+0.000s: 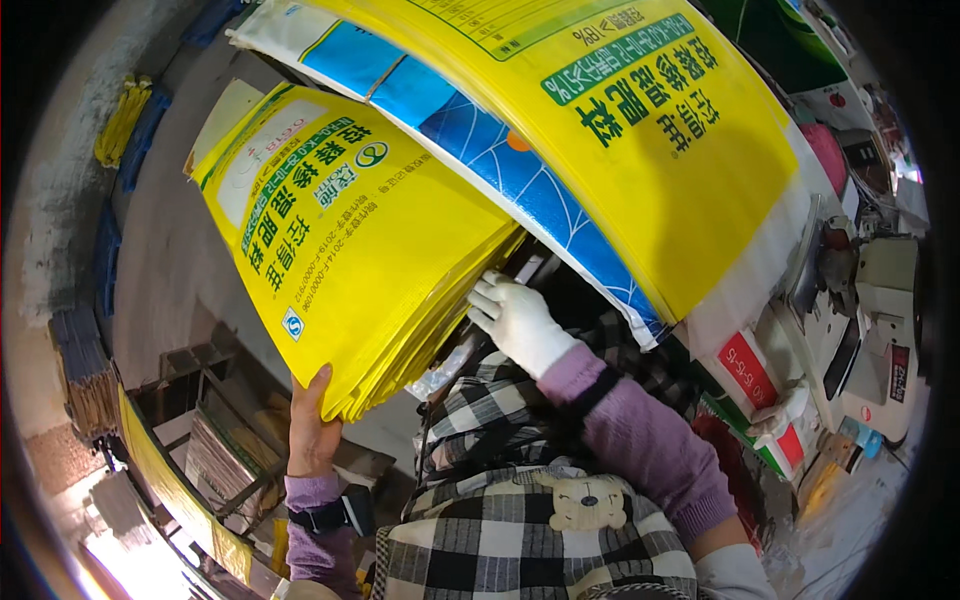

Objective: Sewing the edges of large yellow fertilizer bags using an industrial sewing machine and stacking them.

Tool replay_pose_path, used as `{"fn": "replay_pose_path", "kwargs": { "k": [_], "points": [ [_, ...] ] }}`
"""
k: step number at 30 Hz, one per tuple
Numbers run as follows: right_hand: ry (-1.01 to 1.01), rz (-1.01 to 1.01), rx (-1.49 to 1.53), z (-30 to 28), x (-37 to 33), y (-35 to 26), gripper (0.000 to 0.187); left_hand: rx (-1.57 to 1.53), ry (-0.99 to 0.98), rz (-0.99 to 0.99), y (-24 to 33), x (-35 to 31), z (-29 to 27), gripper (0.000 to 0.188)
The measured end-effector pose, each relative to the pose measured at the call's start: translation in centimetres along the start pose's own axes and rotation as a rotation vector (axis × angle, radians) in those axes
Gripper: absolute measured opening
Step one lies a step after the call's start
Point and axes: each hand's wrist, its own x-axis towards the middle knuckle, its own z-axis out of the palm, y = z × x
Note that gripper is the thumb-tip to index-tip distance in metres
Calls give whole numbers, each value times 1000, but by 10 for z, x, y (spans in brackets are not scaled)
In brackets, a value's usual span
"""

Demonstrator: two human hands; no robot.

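Note:
A thick stack of flat yellow printed bags (365, 235) is tilted in front of me, its layered edges fanned toward my body. My left hand (315, 425), bare, grips the stack's near left corner, with the thumb on top and the other fingers hidden beneath. At the stack's right edge is my right hand (515, 318) in a white glove. Its fingers are bent and pressed together against the layered edges; the fingertips are partly hidden. Another pile of yellow bags (715, 190) lies just to the right, over a blue and white bag (480, 135).
Right of the piles, a cluttered surface carries a white machine-like box (885, 350) and a red and white bag (745, 370). At the lower left stands a metal frame rack (205, 425). Folded stacks (85, 370) and a yellow bundle (125, 120) lie farther left.

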Motion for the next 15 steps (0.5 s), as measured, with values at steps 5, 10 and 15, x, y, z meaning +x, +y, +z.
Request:
{"fn": "replay_pose_path", "kwargs": {
  "k": [5, 10, 15],
  "points": [
    [-193, -412, -1756, 3, 53, -15, 15, 113, 63, -155, -12, -2, 0, 53],
    [-42, -110, -96, 6, 23, -45, 55, 70, 49, -283, -18, 1, -13, 53],
    [-81, 96, -157, 21, -20, -33, 54, 59, 2, -275, -17, 3, -12, 51]
  ]
}}
